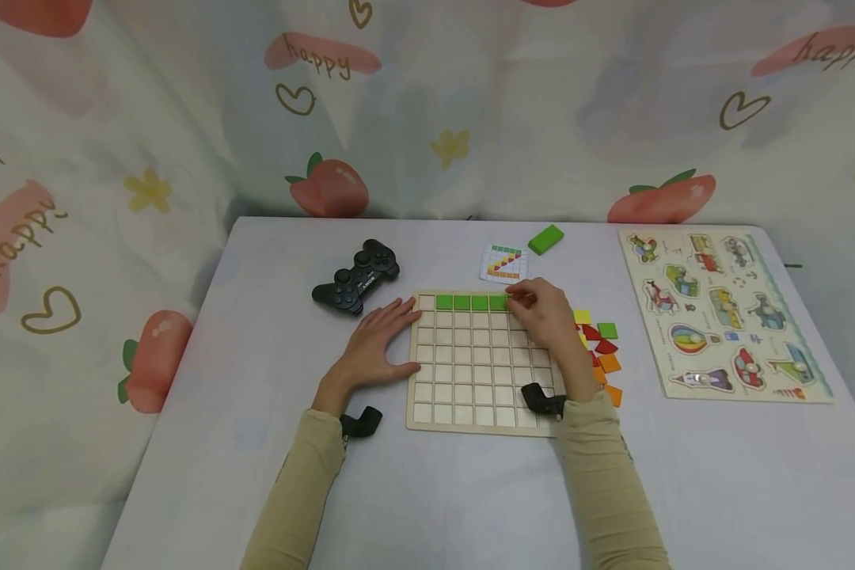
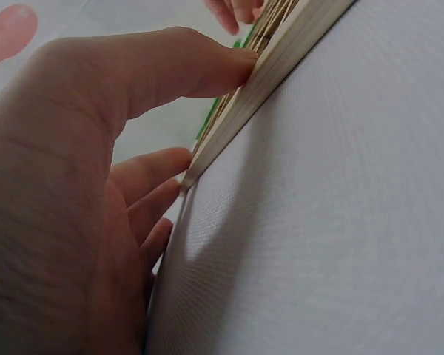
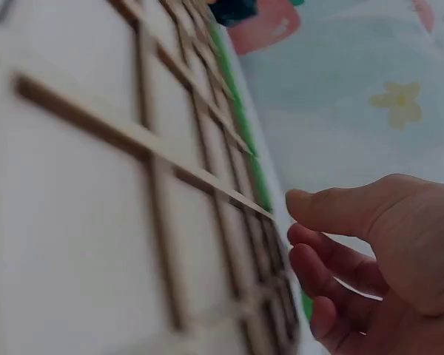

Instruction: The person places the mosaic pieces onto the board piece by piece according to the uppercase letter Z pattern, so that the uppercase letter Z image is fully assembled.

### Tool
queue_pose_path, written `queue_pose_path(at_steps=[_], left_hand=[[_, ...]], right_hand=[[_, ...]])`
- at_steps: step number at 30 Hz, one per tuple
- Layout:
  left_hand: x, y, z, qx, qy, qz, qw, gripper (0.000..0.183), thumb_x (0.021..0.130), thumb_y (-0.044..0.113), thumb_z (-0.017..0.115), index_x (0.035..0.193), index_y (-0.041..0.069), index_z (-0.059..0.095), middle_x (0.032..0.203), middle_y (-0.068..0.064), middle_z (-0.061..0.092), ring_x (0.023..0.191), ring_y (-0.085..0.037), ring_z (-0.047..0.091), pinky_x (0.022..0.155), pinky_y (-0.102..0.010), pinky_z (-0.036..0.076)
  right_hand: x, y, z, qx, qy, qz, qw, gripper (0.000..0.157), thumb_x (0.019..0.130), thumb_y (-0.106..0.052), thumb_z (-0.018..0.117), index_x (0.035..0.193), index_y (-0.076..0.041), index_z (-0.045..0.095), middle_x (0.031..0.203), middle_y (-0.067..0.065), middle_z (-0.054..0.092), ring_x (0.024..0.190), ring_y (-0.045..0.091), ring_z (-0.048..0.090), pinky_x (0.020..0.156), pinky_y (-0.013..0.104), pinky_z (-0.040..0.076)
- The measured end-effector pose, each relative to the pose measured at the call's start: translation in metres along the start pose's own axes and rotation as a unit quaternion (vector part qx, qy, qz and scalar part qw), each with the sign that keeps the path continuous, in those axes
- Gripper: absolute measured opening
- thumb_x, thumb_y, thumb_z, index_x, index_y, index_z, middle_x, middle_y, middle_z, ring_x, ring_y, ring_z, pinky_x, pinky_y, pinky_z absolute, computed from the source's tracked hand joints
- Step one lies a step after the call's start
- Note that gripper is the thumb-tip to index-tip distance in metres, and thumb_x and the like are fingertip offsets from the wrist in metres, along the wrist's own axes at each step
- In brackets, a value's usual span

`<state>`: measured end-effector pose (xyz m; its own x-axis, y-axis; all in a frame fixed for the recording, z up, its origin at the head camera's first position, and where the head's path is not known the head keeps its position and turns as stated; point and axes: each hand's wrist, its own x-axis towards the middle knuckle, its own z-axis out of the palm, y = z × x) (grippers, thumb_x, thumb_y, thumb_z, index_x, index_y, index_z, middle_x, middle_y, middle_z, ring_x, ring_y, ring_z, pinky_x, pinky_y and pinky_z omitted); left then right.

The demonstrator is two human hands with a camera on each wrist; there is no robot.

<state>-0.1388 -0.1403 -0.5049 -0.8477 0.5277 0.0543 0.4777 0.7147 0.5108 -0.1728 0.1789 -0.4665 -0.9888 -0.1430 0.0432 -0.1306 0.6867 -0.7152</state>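
A wooden grid board (image 1: 463,431) lies on the table, with several green square tiles (image 1: 461,302) in its top row. My left hand (image 1: 370,348) rests along the board's left edge, fingers spread; in the left wrist view the thumb (image 2: 222,70) touches the rim of the board (image 2: 244,103). Over the board's top right part is my right hand (image 1: 545,313), fingertips right beside the last green tile (image 1: 498,302). In the right wrist view, thumb (image 3: 325,207) and bent fingers stand slightly apart, nothing visible between them, close to the board's grid bars (image 3: 207,177).
Red, yellow, orange and green tiles (image 1: 609,362) lie right of the board, partly behind the right forearm. Behind the board are a pattern card (image 1: 504,264) and a green block (image 1: 545,239). A black game controller (image 1: 358,277) lies left, a picture puzzle board (image 1: 727,317) right.
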Motion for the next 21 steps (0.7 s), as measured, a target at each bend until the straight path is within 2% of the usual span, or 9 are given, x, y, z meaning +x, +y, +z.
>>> queue_pose_path(at_steps=[4,9,13,17,19,21], left_hand=[[0.0,-0.001,0.001,0.003,0.001,-0.001,1.0,0.088,0.078,0.055,0.065,0.152,0.017,0.039,0.163,0.003,0.022,0.15,-0.018,0.014,0.121,-0.037,0.011],[0.002,0.001,0.0,0.004,0.0,0.0,1.0,0.088,0.078,0.055,0.066,0.152,0.017,0.039,0.163,0.003,0.022,0.15,-0.017,0.013,0.121,-0.037,0.011],[0.003,0.002,-0.001,0.004,-0.003,0.002,1.0,0.087,0.078,0.054,0.066,0.152,0.016,0.039,0.163,0.002,0.022,0.151,-0.018,0.013,0.122,-0.038,0.011],[0.002,0.002,-0.001,0.009,-0.003,0.004,0.9999,0.088,0.078,0.054,0.065,0.152,0.015,0.04,0.163,0.0,0.023,0.15,-0.02,0.015,0.121,-0.04,0.013],[0.001,0.001,-0.001,0.009,0.0,0.006,0.9999,0.088,0.077,0.054,0.066,0.152,0.014,0.04,0.163,-0.001,0.024,0.15,-0.021,0.016,0.121,-0.041,0.015],[0.001,0.001,0.0,0.008,0.001,0.006,0.9999,0.088,0.077,0.055,0.066,0.152,0.015,0.04,0.163,-0.001,0.024,0.15,-0.021,0.016,0.121,-0.041,0.015]], right_hand=[[-0.005,0.01,-0.031,-0.012,0.0,0.027,1.0,0.026,0.096,-0.012,0.062,0.117,0.004,0.067,0.109,0.022,0.063,0.098,0.037,0.06,0.079,0.046,0.052],[-0.024,0.034,-0.078,-0.042,-0.002,0.093,0.995,0.031,0.096,-0.016,0.063,0.121,0.003,0.064,0.113,0.024,0.062,0.099,0.037,0.058,0.073,0.036,0.051],[-0.042,0.055,-0.106,-0.049,-0.041,0.154,0.986,0.036,0.095,-0.018,0.064,0.123,0.005,0.062,0.111,0.025,0.062,0.098,0.036,0.055,0.075,0.034,0.048],[-0.051,0.066,-0.116,-0.039,-0.105,0.18,0.977,0.04,0.092,-0.017,0.067,0.124,0.006,0.061,0.109,0.024,0.061,0.098,0.036,0.054,0.076,0.035,0.047],[-0.052,0.067,-0.115,-0.032,-0.116,0.192,0.974,0.042,0.09,-0.018,0.069,0.124,0.005,0.062,0.109,0.024,0.06,0.098,0.035,0.052,0.077,0.036,0.046],[-0.051,0.067,-0.112,-0.033,-0.107,0.193,0.975,0.042,0.089,-0.018,0.07,0.123,0.004,0.063,0.108,0.023,0.059,0.098,0.035,0.051,0.078,0.038,0.046]])
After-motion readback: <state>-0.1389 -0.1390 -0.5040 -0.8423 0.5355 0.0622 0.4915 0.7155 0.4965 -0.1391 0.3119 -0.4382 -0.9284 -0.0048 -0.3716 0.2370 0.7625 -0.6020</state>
